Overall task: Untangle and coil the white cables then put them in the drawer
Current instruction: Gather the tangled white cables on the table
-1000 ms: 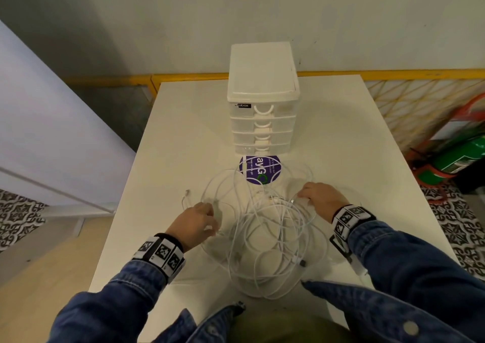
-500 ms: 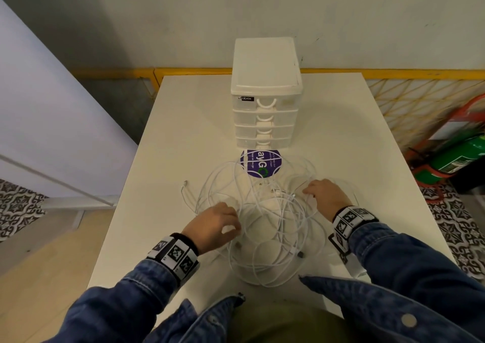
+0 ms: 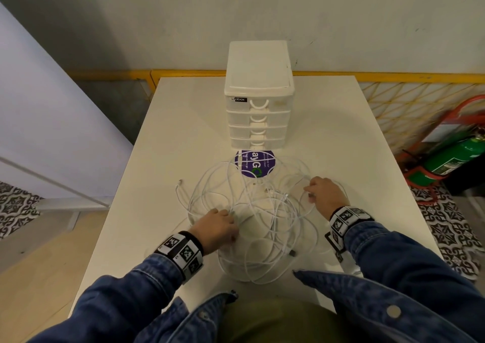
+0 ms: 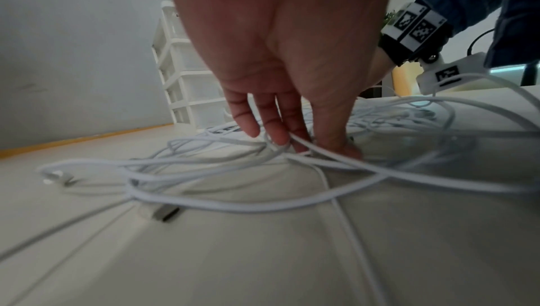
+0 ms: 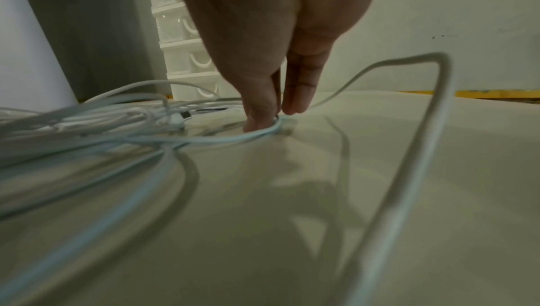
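Note:
A loose tangle of white cables [image 3: 265,211] lies on the white table [image 3: 341,132], in front of a white plastic drawer unit [image 3: 258,98] whose drawers are all closed. My left hand [image 3: 230,218] reaches into the tangle's left side. In the left wrist view its thumb and fingers [image 4: 280,140] pinch a strand of the cables [image 4: 233,207]. My right hand [image 3: 311,193] sits at the tangle's right edge. The right wrist view shows my right hand [image 5: 276,119] pinching a cable loop [image 5: 204,140] against the table.
A round purple sticker [image 3: 253,163] lies on the table between drawer unit and cables. One cable end [image 3: 179,182] trails out left, and a metal plug [image 4: 166,213] rests near my left wrist. A green cylinder [image 3: 456,156] stands on the floor at right.
My left hand has moved right, from the tangle's left edge into the loops. The right hand has stayed almost where it was.

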Demonstrator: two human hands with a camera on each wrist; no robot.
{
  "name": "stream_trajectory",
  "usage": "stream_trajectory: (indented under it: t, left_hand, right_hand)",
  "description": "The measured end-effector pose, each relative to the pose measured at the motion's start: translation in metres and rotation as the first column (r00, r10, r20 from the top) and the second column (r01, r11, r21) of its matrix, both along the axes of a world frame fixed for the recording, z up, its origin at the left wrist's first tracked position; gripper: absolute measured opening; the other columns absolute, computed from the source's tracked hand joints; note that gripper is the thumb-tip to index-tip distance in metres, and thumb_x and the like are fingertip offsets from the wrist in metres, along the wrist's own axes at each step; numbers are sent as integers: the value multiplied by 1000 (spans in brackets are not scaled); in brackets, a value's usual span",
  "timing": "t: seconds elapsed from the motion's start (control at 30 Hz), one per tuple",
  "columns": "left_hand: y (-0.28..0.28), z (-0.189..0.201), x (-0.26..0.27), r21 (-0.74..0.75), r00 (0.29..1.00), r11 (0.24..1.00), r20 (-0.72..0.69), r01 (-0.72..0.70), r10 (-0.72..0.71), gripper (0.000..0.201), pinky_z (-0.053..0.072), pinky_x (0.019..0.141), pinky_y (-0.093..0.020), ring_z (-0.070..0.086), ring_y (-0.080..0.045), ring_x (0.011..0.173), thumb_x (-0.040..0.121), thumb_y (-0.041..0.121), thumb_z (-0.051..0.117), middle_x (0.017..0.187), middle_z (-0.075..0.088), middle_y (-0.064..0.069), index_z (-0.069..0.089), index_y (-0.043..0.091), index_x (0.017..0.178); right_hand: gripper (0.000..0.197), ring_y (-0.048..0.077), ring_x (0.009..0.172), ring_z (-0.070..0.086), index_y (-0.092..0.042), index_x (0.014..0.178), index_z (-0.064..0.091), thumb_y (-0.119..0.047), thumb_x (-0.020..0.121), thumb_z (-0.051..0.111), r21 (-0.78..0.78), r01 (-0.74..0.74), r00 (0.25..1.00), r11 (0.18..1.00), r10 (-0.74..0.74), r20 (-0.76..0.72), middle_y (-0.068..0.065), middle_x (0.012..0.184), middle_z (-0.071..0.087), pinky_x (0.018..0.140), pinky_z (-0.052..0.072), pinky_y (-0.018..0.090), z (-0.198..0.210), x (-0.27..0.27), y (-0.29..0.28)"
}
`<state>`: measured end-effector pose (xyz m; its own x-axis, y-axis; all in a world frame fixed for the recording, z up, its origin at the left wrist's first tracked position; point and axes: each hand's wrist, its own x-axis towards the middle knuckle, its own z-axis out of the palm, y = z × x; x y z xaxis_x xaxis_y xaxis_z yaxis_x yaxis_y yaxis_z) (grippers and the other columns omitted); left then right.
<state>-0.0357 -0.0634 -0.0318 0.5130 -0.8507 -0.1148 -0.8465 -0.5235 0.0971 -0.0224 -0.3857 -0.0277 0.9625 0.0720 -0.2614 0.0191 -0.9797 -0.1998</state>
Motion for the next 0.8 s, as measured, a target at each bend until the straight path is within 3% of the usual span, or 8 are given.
stream_trajectory:
  t: [0.1,0.23,0.3,0.37,0.5,0.6,0.7,0.8]
  left_hand:
    - [3,9,2,-264,988,953,-76,-148,132,20,47,60,-25,63,-17,67,77,36,51,70,68,10,69,27,75]
    - [15,34,13,-563,868,662,-352,-495,350,26,48,72,-29,63,-15,74,90,33,45,80,69,15,66,17,89]
    - [16,43,17,-632,814,513,-444,-581,375,10,45,67,-18,61,-7,69,93,27,45,69,66,23,55,28,91]
    - [14,49,21,-659,765,392,-513,-642,390,12,42,58,-22,55,-15,59,93,24,40,69,67,19,46,35,93]
    - [7,66,24,-684,716,242,-583,-688,384,14,45,61,-28,54,-14,53,95,27,34,58,55,4,46,26,100]
    - [-3,77,29,-666,714,266,-608,-697,346,11,44,60,-24,50,-7,56,91,35,42,65,54,0,51,29,94]
    - [-19,76,25,-505,677,478,-668,-718,311,9,42,65,-16,52,-6,69,85,38,61,81,63,0,58,30,88]
    - [-35,58,10,-355,683,660,-647,-663,339,14,36,63,-25,49,-5,62,90,27,60,68,57,6,59,17,81]
  right_hand:
    - [33,28,115,46,-11,125,55,-14,95,45,-44,-43,998,998,41,-40,11,127,51,95,37,33,3,1,-2]
    - [28,26,107,50,-13,112,63,-28,93,50,80,9,998,997,-14,60,9,116,56,89,42,36,9,-2,0]
    - [25,27,101,55,-9,103,65,-28,91,52,233,29,973,972,-81,215,10,107,60,82,44,34,18,-3,5]
    - [23,26,88,59,-6,99,61,-25,93,50,389,60,928,919,-195,317,10,99,65,76,42,31,34,-1,12]
    - [14,19,60,56,-13,96,52,-23,96,41,667,93,867,739,-390,312,2,67,64,65,43,31,71,7,27]
    - [15,23,60,51,-16,95,55,-29,94,48,688,59,879,723,-365,308,1,64,54,64,44,34,83,12,38]
    - [31,14,67,53,-15,107,56,-35,84,63,552,128,966,824,-229,117,-2,73,57,64,42,26,69,9,51]
    - [40,26,101,60,-14,117,54,-36,83,62,286,144,989,947,-128,-75,10,110,65,85,47,34,40,3,63]
